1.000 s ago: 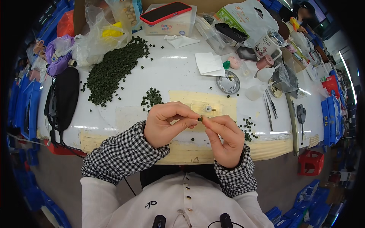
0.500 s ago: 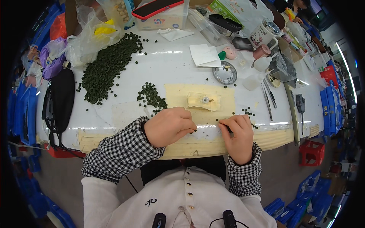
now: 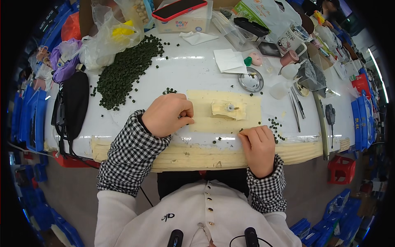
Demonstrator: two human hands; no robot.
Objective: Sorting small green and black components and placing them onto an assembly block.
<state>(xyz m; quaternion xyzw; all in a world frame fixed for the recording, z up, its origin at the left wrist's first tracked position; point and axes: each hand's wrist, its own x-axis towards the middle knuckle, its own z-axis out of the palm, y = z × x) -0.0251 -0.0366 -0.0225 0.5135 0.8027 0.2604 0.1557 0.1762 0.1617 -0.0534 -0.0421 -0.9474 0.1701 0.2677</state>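
My left hand (image 3: 168, 115) is closed, thumb against curled fingers, over a small heap of dark green pellet-like pieces (image 3: 169, 91) that it mostly covers. What lies in its grip, if anything, is hidden. To the right, my right hand (image 3: 259, 150) rests near the table's front edge with fingers bent and pressed together; its grip is hidden too. A scatter of the same dark pieces (image 3: 273, 124) lies just beyond it. Between and beyond the hands, a small tape-wrapped block (image 3: 225, 111) with a short metal peg sits on a yellowish sheet (image 3: 201, 124).
A large pile of dark green pieces (image 3: 123, 76) spreads at the far left, beside a black pouch (image 3: 76, 103). A round metal dish (image 3: 251, 84), tweezers (image 3: 295, 113) and a mug (image 3: 291, 40) stand on the right. A phone (image 3: 179, 10) lies on a plastic box at the back.
My left hand has moved left and away from me, onto the small heap. A dark piece now shows on the table near where it was. My right hand has barely shifted, its fingers closer together.
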